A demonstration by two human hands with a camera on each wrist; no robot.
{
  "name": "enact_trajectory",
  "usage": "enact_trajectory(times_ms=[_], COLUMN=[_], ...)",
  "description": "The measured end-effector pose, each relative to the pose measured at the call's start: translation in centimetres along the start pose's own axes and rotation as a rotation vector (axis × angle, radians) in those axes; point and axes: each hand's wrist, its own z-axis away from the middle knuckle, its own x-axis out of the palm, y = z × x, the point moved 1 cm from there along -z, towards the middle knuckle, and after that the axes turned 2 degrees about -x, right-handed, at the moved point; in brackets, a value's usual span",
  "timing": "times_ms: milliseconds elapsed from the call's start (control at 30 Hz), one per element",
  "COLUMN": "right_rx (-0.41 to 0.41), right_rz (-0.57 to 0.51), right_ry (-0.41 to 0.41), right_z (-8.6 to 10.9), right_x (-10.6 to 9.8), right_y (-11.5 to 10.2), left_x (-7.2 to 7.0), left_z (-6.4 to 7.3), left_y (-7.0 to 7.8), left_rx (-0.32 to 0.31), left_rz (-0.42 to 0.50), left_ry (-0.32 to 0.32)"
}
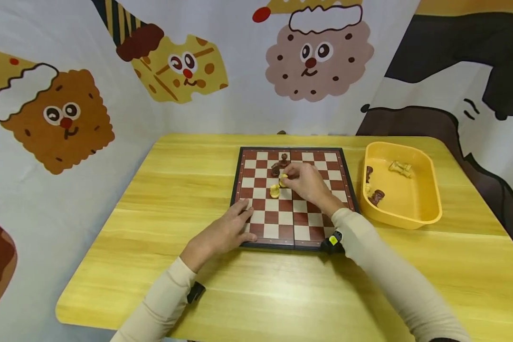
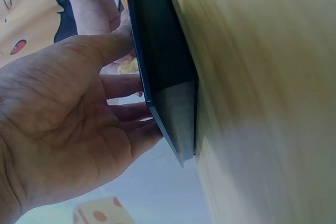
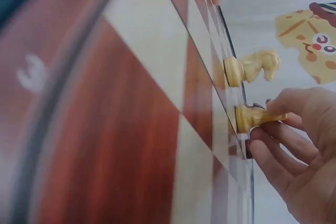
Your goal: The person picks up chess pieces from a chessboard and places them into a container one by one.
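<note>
Knight [image 3: 251, 68] beside pc [image 3: 248, 119] in R fingers [image 3: 295, 102], brn pcs [image 1: 275, 169] just beyond

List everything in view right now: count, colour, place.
Backdrop: one, cartoon-printed white, behind
Table: one, yellow, before the backdrop
Chessboard: one, red-brown and cream, on the table
Tub: one, yellow, right of the chessboard
Tub pieces: at least three, yellow and brown, inside
Horse piece: one, yellow, on the chessboard
Pinched piece: one, yellow, beside the horse piece
Dark pieces: at least two, brown, chessboard's far half
Wrist devices: two, black, one per wrist
Sleeves: two, cream, forearms
Left hand: one, on the chessboard's near left corner
Right hand: one, at the pinched piece
</note>
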Motion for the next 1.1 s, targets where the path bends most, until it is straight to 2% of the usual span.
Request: enact_trajectory(times_ms=[200, 533, 867, 1100], right_rx=[-0.035, -0.037, -0.017, -0.012], right_rz=[-0.020, 0.069, 0.040, 0.016], right_ry=[-0.016, -0.093, -0.103, -0.103], right_z=[-0.5, -0.8, -1.2, -0.9], right_x=[0.3, -0.1, -0.4, -0.4], right_y=[0.5, 0.6, 0.6, 0.7], left_x=[0.1, 0.2, -0.1, 0.0], left_z=[0.3, 0.2, 0.2, 0.3], left_y=[0.0, 0.0, 0.0, 0.1], left_rx=[-0.003, 0.020, 0.023, 0.008], left_rz=[0.001, -0.007, -0.024, -0.020], left_ry=[0.010, 0.028, 0.034, 0.004])
